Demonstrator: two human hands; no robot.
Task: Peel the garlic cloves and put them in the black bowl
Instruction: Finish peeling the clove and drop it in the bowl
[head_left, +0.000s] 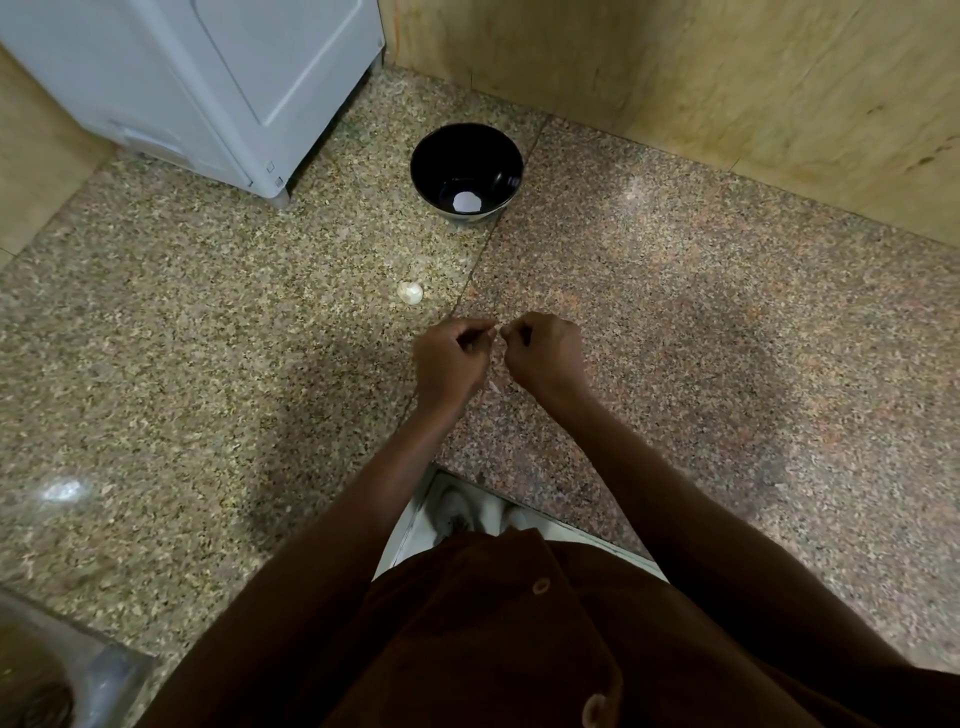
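Pinching something hidden, left hand (451, 358), right hand (545, 353)

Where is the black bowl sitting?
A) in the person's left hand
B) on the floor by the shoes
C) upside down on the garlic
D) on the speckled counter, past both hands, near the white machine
D: the black bowl stands upright on the speckled counter, beyond the left hand and right hand, beside the white machine.

Pretty dim indoor light, soft from above. Glare spots on the speckled granite countertop (675, 322), with diffuse shadows beside both arms. Wide-angle bend at the edges, and the brown buttoned shirt (493, 649) up close looks soft.
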